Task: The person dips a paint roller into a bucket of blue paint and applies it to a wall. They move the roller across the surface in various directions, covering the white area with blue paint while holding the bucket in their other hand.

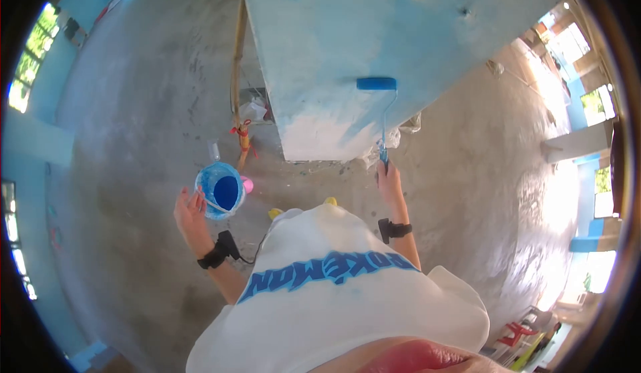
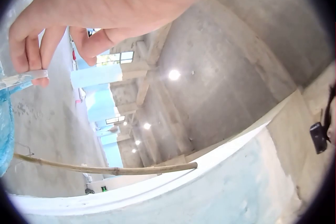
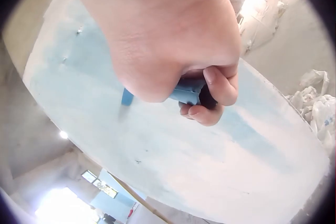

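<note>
My left hand [image 1: 190,214] grips the white handle [image 2: 23,78] of a paint-smeared light blue bucket [image 1: 205,176], its fingers hooked over it at the bucket's side. Deep blue paint [image 1: 226,193] shows inside. With my right hand [image 1: 390,184] I hold a paint roller by its blue handle [image 3: 186,91], fingers wrapped round the grip. The blue roller sleeve [image 1: 376,84] lies against a wall face [image 1: 320,46], above my hand in the head view. That face carries patchy light blue paint, with whiter areas and streaks near its lower end.
A bamboo pole [image 1: 238,59] tied with red strips stands left of the wall face. A clear plastic bottle [image 1: 214,151] and a pink object [image 1: 248,184] are by the bucket. Crumpled white sacks [image 1: 400,132] lie at the wall's right foot. Grey concrete floor [image 1: 133,172] surrounds it.
</note>
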Tool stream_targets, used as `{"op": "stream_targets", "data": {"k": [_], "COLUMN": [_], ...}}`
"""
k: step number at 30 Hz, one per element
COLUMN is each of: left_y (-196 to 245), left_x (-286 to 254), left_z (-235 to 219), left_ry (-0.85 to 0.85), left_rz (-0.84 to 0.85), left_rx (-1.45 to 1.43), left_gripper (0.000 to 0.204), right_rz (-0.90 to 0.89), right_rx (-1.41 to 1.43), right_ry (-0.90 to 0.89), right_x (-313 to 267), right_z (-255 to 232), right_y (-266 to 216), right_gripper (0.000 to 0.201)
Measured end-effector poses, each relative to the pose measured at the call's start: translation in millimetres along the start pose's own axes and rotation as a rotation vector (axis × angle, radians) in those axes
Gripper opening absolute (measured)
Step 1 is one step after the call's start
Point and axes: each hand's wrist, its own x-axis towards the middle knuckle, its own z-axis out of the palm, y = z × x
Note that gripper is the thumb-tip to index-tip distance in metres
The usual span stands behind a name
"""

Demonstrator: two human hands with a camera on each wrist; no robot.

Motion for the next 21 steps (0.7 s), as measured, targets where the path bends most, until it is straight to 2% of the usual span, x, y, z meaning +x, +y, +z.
{"op": "stream_targets", "data": {"k": [2,5,7,8,10,13,15,18,21], "left_y": [-3.1,-8.2,-4.5,-3.5,0.0,-0.4,-4.6,-8.6,-16.7], "left_x": [12.0,21.6,18.6,16.2,12.0,7.1,-2.7,11.4,31.1], "left_z": [-11.2,-17.9,-15.5,-12.6,-13.2,-11.0,-8.9,-16.6,-28.3], "left_ry": [0.006,0.019,0.037,0.037,0.038,-0.019,-0.086,-0.024,-0.006], "left_rz": [-0.029,-0.057,-0.052,-0.05,-0.048,-0.035,0.087,0.015,-0.043], "left_rx": [-0.017,-0.028,-0.013,-0.024,-0.016,-0.009,-0.002,-0.023,-0.032], "left_gripper": [0.048,0.045,0.044,0.044,0.044,0.046,0.048,0.047,0.044], "right_rz": [-0.043,-0.085,-0.267,-0.247,-0.147,-0.17,-0.11,-0.04,-0.156], "right_rx": [0.005,-0.056,-0.087,-0.071,-0.038,0.031,0.048,0.057,0.008], "right_ry": [0.04,0.097,0.206,0.215,0.099,0.113,0.112,0.083,0.162], "right_x": [6.7,13.1,20.1,19.1,17.6,29.8,29.4,28.7,16.2], "right_z": [-9.7,-28.9,-35.0,-38.9,-44.9,-25.6,-4.2,17.7,36.5], "right_y": [-37.5,-121.3,-146.9,-165.1,-187.8,-157.2,-116.7,-63.7,-23.3], "right_gripper": [0.027,0.021,0.02,0.02,0.021,0.022,0.023,0.028,0.027]}}
